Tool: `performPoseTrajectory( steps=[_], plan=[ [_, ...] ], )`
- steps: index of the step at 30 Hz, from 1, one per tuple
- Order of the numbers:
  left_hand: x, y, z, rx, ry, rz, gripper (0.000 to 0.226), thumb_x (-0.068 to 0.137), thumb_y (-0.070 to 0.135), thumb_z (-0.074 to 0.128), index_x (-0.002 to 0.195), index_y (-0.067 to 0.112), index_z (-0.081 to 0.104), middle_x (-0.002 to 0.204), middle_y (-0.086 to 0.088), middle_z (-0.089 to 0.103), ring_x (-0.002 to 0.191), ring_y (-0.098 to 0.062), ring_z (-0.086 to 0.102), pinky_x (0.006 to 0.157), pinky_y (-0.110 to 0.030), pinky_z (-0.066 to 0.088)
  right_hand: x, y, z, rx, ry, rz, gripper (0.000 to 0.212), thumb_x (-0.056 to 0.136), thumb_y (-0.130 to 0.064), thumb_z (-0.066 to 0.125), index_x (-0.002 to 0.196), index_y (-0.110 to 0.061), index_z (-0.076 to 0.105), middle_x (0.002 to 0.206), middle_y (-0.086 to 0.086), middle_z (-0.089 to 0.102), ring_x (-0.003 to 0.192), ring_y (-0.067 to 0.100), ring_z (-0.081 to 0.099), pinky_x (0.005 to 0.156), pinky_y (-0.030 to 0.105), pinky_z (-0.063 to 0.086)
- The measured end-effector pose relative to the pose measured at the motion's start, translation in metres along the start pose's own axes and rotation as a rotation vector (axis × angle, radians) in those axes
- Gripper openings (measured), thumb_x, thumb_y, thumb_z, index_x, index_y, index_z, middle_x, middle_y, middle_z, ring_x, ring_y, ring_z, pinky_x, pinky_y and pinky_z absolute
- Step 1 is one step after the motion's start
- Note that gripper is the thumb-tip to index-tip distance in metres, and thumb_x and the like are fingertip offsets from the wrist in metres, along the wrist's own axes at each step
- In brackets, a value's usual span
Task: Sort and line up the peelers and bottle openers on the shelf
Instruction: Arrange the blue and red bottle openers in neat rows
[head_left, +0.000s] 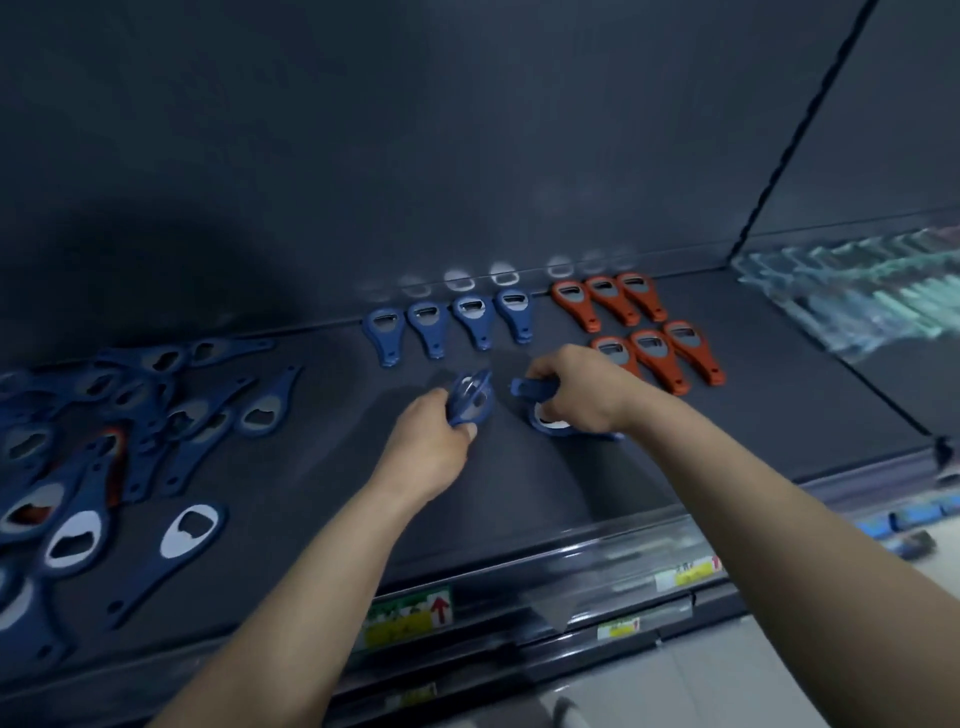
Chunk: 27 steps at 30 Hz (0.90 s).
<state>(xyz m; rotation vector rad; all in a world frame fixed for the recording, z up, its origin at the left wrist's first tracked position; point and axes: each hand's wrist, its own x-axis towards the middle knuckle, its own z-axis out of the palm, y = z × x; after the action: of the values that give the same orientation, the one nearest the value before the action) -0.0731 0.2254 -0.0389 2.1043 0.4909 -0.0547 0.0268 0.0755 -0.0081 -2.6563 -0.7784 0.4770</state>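
Sorting looks partway done on the shelf (519, 493): a blue row (452, 325) of four openers lies along the far edge, heads to the back. An orange block (639, 327) of six sits just to its right, so the colours are kept apart. A pile (104, 415) of flat blue openers lies jumbled at the left. The left hand (431, 447) grips an opener (470, 400) by its handle, head pointing far, probably so that it goes down already aligned. The right hand (582, 395) curls its fingers round a second opener (535, 388), near the row's right end. A third opener (550, 425) lies under that hand; I cannot tell whether it is held too. Both held pieces sit just nearer than the blue row, likely to start a second line there.
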Motion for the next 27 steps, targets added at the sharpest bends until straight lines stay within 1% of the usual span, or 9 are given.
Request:
performPoseTrajectory(
  steps=[3, 5, 10, 13, 15, 19, 22, 25, 27],
  plan=[
    [0.000, 0.004, 0.007, 0.053, 0.057, -0.051, 0.007, 0.096, 0.020, 0.046, 0.099, 0.015, 0.042, 0.084, -0.003, 0.053, 0.073, -0.019, 0.054, 0.064, -0.034, 0.048, 0.012, 0.004, -0.001, -0.004, -0.042, -0.097, 0.035, 0.077, -0.004, 0.057, 0.106, -0.022, 0.064, 0.104, 0.004, 0.063, 0.099, 0.026, 0.056, 0.086, 0.033, 0.046],
    [-0.001, 0.007, 0.011, 0.060, 0.114, -0.064, 0.015, 0.097, 0.019, 0.043, 0.110, 0.014, 0.036, 0.081, -0.001, 0.052, 0.068, -0.016, 0.052, 0.057, -0.030, 0.042, 0.019, 0.007, -0.001, 0.018, -0.069, -0.148, 0.039, 0.078, -0.003, 0.056, 0.110, -0.025, 0.064, 0.109, 0.004, 0.062, 0.103, 0.025, 0.056, 0.089, 0.033, 0.046],
    [-0.008, 0.016, 0.022, 0.084, 0.304, -0.098, 0.021, 0.094, 0.007, 0.043, 0.108, 0.016, 0.031, 0.085, -0.008, 0.056, 0.073, -0.026, 0.057, 0.066, -0.044, 0.051, 0.029, 0.018, -0.005, 0.079, -0.058, -0.273, 0.025, 0.081, -0.005, 0.061, 0.104, -0.014, 0.066, 0.103, 0.006, 0.063, 0.099, 0.023, 0.057, 0.084, 0.033, 0.048],
    [-0.011, 0.019, 0.030, 0.207, 0.414, -0.108, 0.017, 0.093, 0.007, 0.046, 0.100, 0.014, 0.031, 0.079, -0.002, 0.049, 0.072, -0.023, 0.052, 0.052, -0.032, 0.038, 0.031, 0.024, -0.007, 0.005, 0.001, -0.369, 0.025, 0.085, -0.011, 0.061, 0.109, -0.019, 0.065, 0.105, 0.004, 0.058, 0.105, 0.023, 0.047, 0.091, 0.034, 0.036],
    [-0.013, 0.022, 0.033, 0.287, 0.453, -0.103, 0.015, 0.093, 0.007, 0.045, 0.096, 0.012, 0.032, 0.078, 0.000, 0.043, 0.066, -0.018, 0.043, 0.048, -0.025, 0.027, 0.031, 0.026, -0.007, -0.088, 0.023, -0.429, 0.027, 0.089, -0.015, 0.058, 0.115, -0.022, 0.062, 0.108, 0.003, 0.056, 0.108, 0.023, 0.039, 0.086, 0.031, 0.024],
    [-0.014, 0.022, 0.030, 0.395, 0.500, -0.107, 0.006, 0.094, 0.006, 0.043, 0.100, 0.007, 0.041, 0.089, -0.009, 0.046, 0.072, -0.024, 0.042, 0.059, -0.030, 0.030, 0.027, 0.026, -0.013, -0.154, 0.101, -0.462, 0.034, 0.089, -0.017, 0.060, 0.122, -0.025, 0.060, 0.114, 0.001, 0.046, 0.110, 0.023, 0.032, 0.093, 0.034, 0.029],
    [-0.015, 0.018, 0.022, 0.430, 0.527, -0.100, 0.005, 0.094, 0.008, 0.043, 0.097, 0.004, 0.044, 0.092, -0.014, 0.053, 0.075, -0.029, 0.047, 0.063, -0.034, 0.033, 0.021, 0.026, -0.019, -0.131, 0.222, -0.482, 0.035, 0.088, -0.017, 0.062, 0.120, -0.029, 0.062, 0.103, 0.000, 0.033, 0.104, 0.024, 0.033, 0.094, 0.036, 0.034],
    [-0.016, 0.012, 0.017, 0.478, 0.572, -0.079, 0.017, 0.095, 0.009, 0.045, 0.108, 0.001, 0.051, 0.104, -0.018, 0.054, 0.093, -0.033, 0.049, 0.073, -0.037, 0.040, 0.016, 0.025, -0.019, -0.029, 0.246, -0.502, 0.035, 0.089, -0.009, 0.059, 0.122, -0.021, 0.062, 0.098, 0.000, 0.034, 0.099, 0.020, 0.037, 0.089, 0.021, 0.031],
    [-0.017, 0.009, 0.014, 0.494, 0.625, -0.044, 0.021, 0.095, 0.010, 0.046, 0.112, 0.001, 0.053, 0.109, -0.018, 0.051, 0.100, -0.032, 0.045, 0.081, -0.039, 0.041, 0.013, 0.022, -0.018, 0.083, 0.242, -0.480, 0.030, 0.089, -0.005, 0.058, 0.117, -0.015, 0.062, 0.095, 0.000, 0.041, 0.090, 0.014, 0.041, 0.078, 0.012, 0.030]
  ],
)
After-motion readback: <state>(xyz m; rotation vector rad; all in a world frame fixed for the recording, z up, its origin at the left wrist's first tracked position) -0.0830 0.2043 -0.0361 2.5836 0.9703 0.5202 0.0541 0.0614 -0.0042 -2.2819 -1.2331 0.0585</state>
